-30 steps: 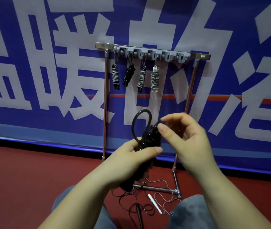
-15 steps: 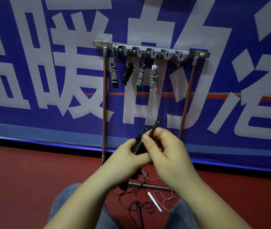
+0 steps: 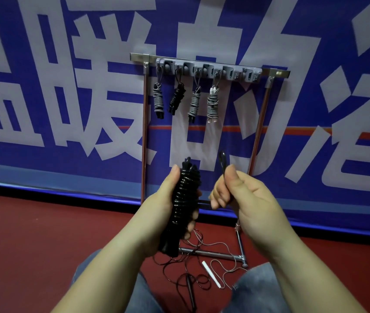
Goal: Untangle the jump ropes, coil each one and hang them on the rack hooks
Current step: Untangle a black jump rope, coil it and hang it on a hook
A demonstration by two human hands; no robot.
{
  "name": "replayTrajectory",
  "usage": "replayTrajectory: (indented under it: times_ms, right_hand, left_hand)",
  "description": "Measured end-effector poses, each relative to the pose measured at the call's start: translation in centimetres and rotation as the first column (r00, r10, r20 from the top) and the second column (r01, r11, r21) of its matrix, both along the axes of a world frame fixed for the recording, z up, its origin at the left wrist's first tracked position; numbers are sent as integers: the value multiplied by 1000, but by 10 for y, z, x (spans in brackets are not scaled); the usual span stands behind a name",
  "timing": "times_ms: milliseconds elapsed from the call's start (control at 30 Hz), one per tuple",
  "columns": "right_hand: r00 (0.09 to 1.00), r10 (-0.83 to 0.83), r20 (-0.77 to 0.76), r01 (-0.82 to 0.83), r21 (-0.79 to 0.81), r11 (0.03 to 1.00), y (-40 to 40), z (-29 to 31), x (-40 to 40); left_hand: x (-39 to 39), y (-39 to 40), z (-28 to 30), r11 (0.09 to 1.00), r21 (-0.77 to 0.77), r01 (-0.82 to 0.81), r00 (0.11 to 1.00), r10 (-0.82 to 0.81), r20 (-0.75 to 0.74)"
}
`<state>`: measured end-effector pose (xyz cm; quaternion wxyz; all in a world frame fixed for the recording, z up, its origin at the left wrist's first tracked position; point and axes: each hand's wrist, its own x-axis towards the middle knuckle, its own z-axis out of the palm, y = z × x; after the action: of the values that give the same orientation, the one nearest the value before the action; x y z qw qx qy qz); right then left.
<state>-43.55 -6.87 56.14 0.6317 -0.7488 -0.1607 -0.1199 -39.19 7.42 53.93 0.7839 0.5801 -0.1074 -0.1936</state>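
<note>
My left hand (image 3: 157, 208) wraps its grip around a black coiled jump rope (image 3: 185, 199), thumb up along its side, holding the bundle upright in front of the rack (image 3: 209, 68). My right hand (image 3: 238, 193) is closed tight around the rope's loose end (image 3: 222, 160), which sticks up above my thumb. Four coiled ropes (image 3: 185, 100) hang side by side on the rack's hooks. On the red floor (image 3: 44, 233) by my knees lie tangled thin ropes (image 3: 190, 274) and a white handle (image 3: 211, 274).
</note>
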Motion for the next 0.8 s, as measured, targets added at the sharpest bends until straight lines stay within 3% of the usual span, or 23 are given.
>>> replayTrajectory:
  times_ms: [200,400,633,800]
  right_hand:
    - [993,-104,57,112,-159,981,-1,5,1]
    - [987,-136,85,152,-236,960,2,12,-1]
    - [997,-73,-29,73,1,997,2,20,-3]
    - [996,-76,-41,76,-11,997,-2,23,0]
  left_hand:
    - [-13,-5,4,996,-53,66,997,-65,32]
    - [-11,-7,11,997,-2,76,997,-76,-11]
    - [-19,-3,6,992,-85,94,995,-95,-9]
    - [-23,-5,5,985,-146,93,996,-94,0]
